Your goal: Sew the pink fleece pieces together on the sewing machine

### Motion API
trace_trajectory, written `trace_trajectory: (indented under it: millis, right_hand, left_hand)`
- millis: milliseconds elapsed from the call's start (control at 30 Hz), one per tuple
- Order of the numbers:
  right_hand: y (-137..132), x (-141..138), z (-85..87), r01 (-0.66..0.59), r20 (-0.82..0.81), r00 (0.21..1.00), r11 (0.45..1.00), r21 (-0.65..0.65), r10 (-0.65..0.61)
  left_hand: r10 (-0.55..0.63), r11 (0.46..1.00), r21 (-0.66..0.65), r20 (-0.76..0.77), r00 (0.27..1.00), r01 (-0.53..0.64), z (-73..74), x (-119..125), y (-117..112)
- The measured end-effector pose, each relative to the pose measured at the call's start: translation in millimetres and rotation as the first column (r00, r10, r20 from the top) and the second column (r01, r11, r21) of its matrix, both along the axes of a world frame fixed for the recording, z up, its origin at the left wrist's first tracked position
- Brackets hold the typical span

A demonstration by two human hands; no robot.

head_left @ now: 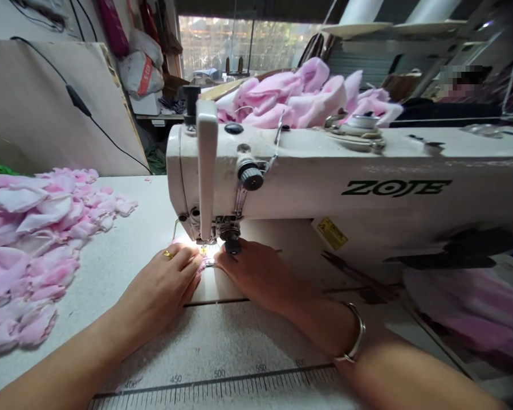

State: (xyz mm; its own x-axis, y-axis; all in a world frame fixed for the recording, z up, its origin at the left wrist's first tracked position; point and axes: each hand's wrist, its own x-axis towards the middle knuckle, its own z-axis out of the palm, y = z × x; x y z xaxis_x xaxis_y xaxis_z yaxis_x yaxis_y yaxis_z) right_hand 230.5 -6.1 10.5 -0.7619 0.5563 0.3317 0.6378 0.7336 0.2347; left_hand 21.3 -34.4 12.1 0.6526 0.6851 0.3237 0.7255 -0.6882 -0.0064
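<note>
- At the needle end of the ZOJE sewing machine (308, 176), pink fabric (205, 263) lies between both hands, its long axis hidden.
- Left hand (160, 285), right hand (256, 276): fingers curled down at it; grip cannot be told.

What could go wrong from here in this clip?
The left hand and right hand sit tight against the presser foot of the sewing machine, so a fingertip could meet the needle. The ring or bangle might also snag the pink fabric.
</note>
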Motion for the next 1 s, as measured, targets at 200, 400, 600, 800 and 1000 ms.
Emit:
trace_trajectory:
  millis: [200,400,600,800,1000]
  right_hand:
    - [-0.6,-2.2,-1.1,0.017,0.020,1.000,0.999,-0.050,-0.016]
    - [-1.6,2.0,1.7,0.010,0.008,1.000,0.996,-0.089,-0.010]
    - [-1.6,2.5,0.9,0.019,0.004,1.000,0.996,-0.092,-0.018]
    - [-3.2,1.0,4.7,0.035,0.001,0.999,0.994,-0.104,-0.035]
    - [-4.6,3.0,11.1,0.071,0.037,0.997,0.982,-0.174,-0.066]
  left_hand:
    - [0.036,0.999,-0.016,-0.016,0.999,-0.036,0.6,2.7,-0.7]
    - [0.106,0.992,-0.064,-0.022,0.994,-0.107,2.8,6.2,-4.3]
    - [0.106,0.992,-0.061,-0.024,0.994,-0.107,-0.2,5.5,-3.2]
    - [0.076,0.997,0.014,-0.038,0.996,-0.076,2.1,7.7,-4.6]
    - [0.088,0.994,0.070,-0.125,0.988,-0.080,-2.4,9.6,-8.6]
